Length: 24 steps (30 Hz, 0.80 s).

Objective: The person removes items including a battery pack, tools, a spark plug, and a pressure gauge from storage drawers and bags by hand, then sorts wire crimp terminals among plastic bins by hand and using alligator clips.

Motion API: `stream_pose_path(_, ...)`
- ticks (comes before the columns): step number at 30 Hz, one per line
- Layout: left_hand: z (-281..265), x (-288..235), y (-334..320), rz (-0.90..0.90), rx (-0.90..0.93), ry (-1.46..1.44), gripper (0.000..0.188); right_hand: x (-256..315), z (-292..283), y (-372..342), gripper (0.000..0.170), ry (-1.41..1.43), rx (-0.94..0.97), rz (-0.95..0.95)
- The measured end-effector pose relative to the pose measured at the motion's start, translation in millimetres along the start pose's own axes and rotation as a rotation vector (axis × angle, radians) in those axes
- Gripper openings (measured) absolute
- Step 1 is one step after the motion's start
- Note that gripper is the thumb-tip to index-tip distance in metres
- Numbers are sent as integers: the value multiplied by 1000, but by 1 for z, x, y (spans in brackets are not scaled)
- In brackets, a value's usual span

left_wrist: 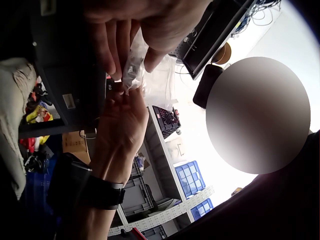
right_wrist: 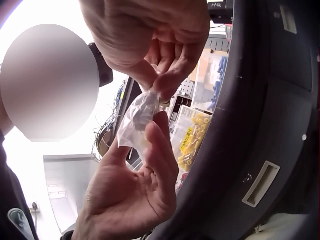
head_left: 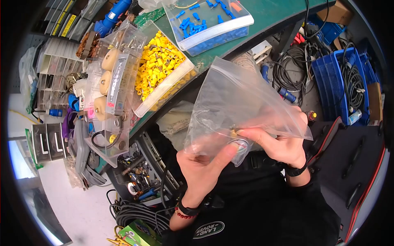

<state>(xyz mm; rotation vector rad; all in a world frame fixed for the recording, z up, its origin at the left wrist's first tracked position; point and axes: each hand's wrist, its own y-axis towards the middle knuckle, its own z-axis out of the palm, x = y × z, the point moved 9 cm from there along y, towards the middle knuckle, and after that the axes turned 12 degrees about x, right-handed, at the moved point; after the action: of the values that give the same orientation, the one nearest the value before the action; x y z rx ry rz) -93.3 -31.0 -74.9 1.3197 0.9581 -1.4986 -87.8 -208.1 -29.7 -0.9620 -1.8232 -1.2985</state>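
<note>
A clear plastic bag (head_left: 234,94) spreads above both hands in the head view. My left hand (head_left: 205,164) pinches its lower part, thumb lying over a small round piece with a shiny rim (head_left: 244,143) that shows through the film. On the other side my right hand (head_left: 283,143) grips the bag between thumb and fingers, the thumb tip beside a small brass-coloured piece (head_left: 234,132). Seen from the right wrist, the gathered bag (right_wrist: 137,117) is held between the right hand (right_wrist: 155,40) above and the left hand (right_wrist: 135,185) below. The round piece's kind cannot be made out.
A bin of yellow sleeve-like terminals (head_left: 160,65) and a bin of blue ones (head_left: 197,24) stand on the green bench (head_left: 262,24). Beside them is a clear organiser case (head_left: 115,82). An open drawer (head_left: 143,180) holds tools. Blue crates (head_left: 340,82) and cables lie at right.
</note>
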Motion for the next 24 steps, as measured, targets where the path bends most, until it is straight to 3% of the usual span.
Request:
stream_pose_path(2,0,-2,0,-27,-27,-7,25,2,4,1,12,-36,28,2)
stream_pose_path(4,0,-3,0,-52,-55,-14,24,-32,14,-8,13,349,28,352)
stream_pose_path(5,-1,-4,1,-32,-89,-26,23,-38,18,-13,12,412,37,453)
stream_pose_path(8,-3,-5,-2,-12,-105,7,22,-34,16,-9,13,363,49,321)
stream_pose_path(15,5,-14,-3,53,13,86,22,-33,10,-13,9,374,54,331)
stream_pose_path(17,5,-14,-2,35,9,116,23,-25,9,-9,8,332,47,210)
stream_pose_path(21,4,-7,0,-29,-33,68,25,-27,11,-12,7,271,75,266)
stream_pose_path(24,4,-9,3,-5,-27,22,25,-32,19,-12,8,378,42,293)
